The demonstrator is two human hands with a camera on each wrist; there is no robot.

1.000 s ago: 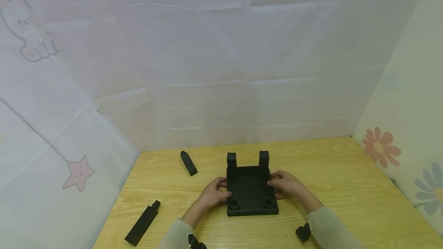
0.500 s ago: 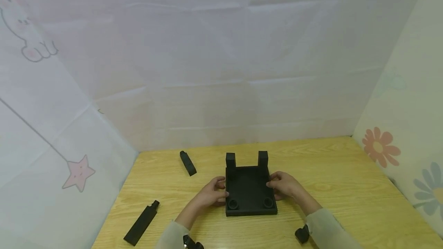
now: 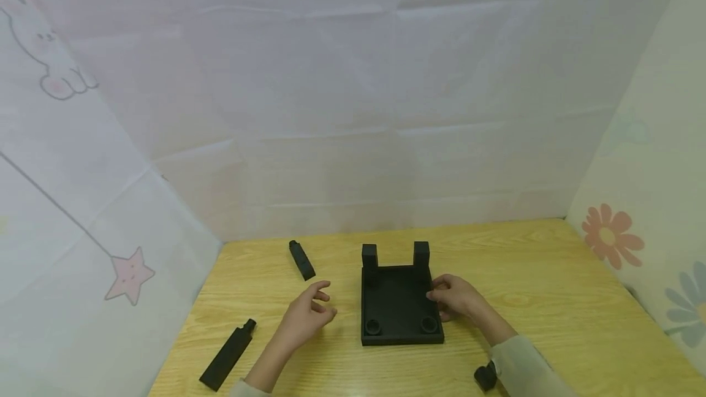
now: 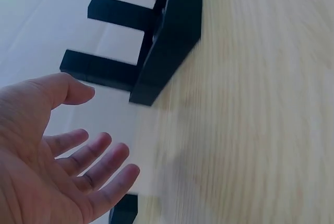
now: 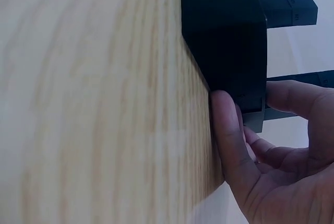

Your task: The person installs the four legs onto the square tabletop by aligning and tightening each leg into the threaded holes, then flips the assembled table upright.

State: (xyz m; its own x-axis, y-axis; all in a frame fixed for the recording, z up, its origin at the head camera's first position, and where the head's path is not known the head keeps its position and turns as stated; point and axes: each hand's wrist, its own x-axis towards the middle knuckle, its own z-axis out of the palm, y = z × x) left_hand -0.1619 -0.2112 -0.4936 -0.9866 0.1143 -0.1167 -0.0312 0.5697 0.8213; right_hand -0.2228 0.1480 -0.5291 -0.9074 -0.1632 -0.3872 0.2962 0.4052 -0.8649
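Observation:
A square black tray-like base (image 3: 398,305) with a low rim lies on the table. Two black square posts (image 3: 369,255) stand up from its far corners, and round sockets (image 3: 373,327) mark its near corners. My right hand (image 3: 455,298) pinches the base's right side, thumb over the rim; the right wrist view shows its fingers against the base's outer wall (image 5: 224,31). Apart from the base, on its left, my left hand (image 3: 306,314) is in the air with relaxed fingers and holds nothing. Ahead of it lies a loose black post (image 3: 301,260) with a narrowed end.
Another loose black post (image 3: 228,357) lies at the table's left side, its notched, rounded end pointing away. Pale printed sheets (image 3: 386,139) hang behind and on both sides of the wooden table (image 3: 524,274).
My left hand has let go of the base's left side and moved away to the left. The right hand keeps its hold, and the base stays in place.

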